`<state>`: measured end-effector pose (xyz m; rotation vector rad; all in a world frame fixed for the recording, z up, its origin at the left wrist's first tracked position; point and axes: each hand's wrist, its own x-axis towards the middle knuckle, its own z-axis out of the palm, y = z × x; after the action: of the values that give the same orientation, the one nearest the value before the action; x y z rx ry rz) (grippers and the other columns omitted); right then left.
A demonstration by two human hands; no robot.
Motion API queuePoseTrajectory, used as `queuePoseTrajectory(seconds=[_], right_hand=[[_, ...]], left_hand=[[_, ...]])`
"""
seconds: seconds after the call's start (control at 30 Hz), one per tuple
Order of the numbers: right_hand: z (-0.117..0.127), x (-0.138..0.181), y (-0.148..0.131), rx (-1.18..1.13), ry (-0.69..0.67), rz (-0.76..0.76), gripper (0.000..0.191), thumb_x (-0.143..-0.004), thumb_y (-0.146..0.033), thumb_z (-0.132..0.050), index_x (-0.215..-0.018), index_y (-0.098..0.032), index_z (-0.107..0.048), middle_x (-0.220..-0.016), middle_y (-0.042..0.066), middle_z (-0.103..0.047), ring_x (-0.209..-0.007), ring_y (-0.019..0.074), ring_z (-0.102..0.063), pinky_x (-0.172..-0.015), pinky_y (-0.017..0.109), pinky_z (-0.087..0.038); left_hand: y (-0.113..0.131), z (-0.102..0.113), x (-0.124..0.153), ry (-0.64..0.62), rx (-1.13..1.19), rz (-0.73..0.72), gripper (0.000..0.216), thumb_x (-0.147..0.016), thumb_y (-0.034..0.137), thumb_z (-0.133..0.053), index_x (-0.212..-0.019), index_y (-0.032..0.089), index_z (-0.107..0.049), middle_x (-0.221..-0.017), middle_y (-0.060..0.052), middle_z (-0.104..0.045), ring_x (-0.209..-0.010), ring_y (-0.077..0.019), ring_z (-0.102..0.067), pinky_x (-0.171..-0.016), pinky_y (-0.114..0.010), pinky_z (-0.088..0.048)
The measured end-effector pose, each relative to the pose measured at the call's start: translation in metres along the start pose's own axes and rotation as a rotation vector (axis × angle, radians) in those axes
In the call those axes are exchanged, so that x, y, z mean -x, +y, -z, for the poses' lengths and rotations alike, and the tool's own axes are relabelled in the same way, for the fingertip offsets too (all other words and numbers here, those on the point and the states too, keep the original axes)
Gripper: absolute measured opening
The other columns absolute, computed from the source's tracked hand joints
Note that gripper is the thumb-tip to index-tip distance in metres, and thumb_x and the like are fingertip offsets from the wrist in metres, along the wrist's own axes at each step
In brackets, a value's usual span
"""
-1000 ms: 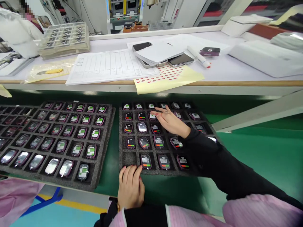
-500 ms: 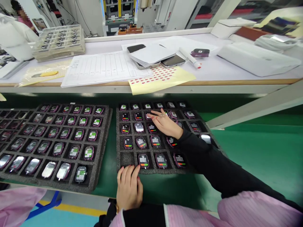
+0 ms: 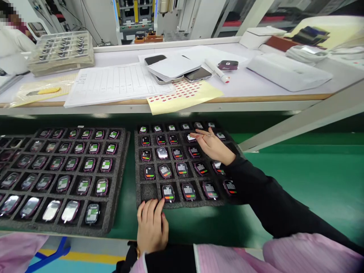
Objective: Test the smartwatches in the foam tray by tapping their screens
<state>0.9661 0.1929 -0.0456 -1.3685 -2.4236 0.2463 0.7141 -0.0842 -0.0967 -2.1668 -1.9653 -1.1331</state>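
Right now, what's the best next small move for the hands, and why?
Probably the right hand should lift the watch-like device at its fingertips, since the hand already spreads over that row of the foam tray. The left hand rests at the tray's near edge, beside an empty pocket, so it seems well placed to stay ready there.

left hand (image 3: 152, 227): low and near the body, palm down, fingers together and pointing forward, nothing held | bracelet (image 3: 138, 252): gold, on left wrist | right arm (image 3: 264, 193): black-sleeved, stretched diagonally forward | right hand (image 3: 212, 148): palm down, fingers spread, nothing held
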Motion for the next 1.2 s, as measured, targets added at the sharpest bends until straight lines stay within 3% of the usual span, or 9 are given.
queuePoseTrajectory(seconds=[0.27, 0.37, 0.6, 1.03, 1.2], right_hand=[[-0.007, -0.006, -0.008, 0.094, -0.013, 0.097, 0.049, -0.102, -0.026, -0.029, -0.105, -0.008, -0.074, -0.113, 0.017, -0.074, -0.132, 0.0361, -0.054, -0.121, 0.068, -0.021], [0.002, -0.004, -0.007, 0.113, 0.019, 0.094, 0.050, -0.103, -0.026, -0.027, -0.109, -0.008, -0.074, -0.117, 0.016, -0.073, -0.133, 0.0356, -0.053, -0.121, 0.069, -0.020], [0.015, 0.010, 0.011, 0.064, 0.111, -0.044, 0.053, -0.103, -0.029, -0.024, -0.115, -0.014, -0.073, -0.118, 0.011, -0.073, -0.130, 0.0327, -0.056, -0.121, 0.071, -0.018], [-0.007, 0.013, 0.034, 0.005, 0.092, -0.190, 0.050, -0.101, -0.025, -0.027, -0.115, -0.014, -0.073, -0.120, 0.013, -0.072, -0.129, 0.0325, -0.058, -0.117, 0.071, -0.023], [0.000, 0.018, 0.042, 0.020, 0.104, -0.246, 0.053, -0.103, -0.027, -0.023, -0.119, -0.017, -0.072, -0.127, 0.011, -0.069, -0.131, 0.0313, -0.056, -0.118, 0.069, -0.025]], left_hand=[[0.000, 0.000, 0.002, 0.004, -0.033, -0.005, 0.038, -0.096, 0.014, -0.047, -0.130, 0.019, -0.062, -0.116, -0.007, -0.069, -0.114, -0.0205, -0.061, -0.117, -0.039, -0.031], [0.000, 0.001, 0.002, 0.006, -0.025, -0.009, 0.038, -0.096, 0.013, -0.047, -0.131, 0.019, -0.062, -0.117, -0.007, -0.069, -0.114, -0.0203, -0.060, -0.117, -0.039, -0.030], [0.000, 0.001, 0.002, -0.010, -0.015, -0.008, 0.038, -0.097, 0.013, -0.046, -0.131, 0.018, -0.061, -0.118, -0.008, -0.069, -0.116, -0.0211, -0.059, -0.117, -0.040, -0.030], [-0.001, 0.000, 0.001, -0.001, -0.028, -0.006, 0.037, -0.097, 0.012, -0.047, -0.131, 0.018, -0.062, -0.117, -0.008, -0.069, -0.115, -0.0211, -0.060, -0.116, -0.041, -0.031], [-0.001, 0.000, 0.001, -0.002, -0.029, -0.004, 0.038, -0.097, 0.012, -0.047, -0.131, 0.018, -0.062, -0.117, -0.008, -0.069, -0.115, -0.0208, -0.060, -0.115, -0.040, -0.032]])
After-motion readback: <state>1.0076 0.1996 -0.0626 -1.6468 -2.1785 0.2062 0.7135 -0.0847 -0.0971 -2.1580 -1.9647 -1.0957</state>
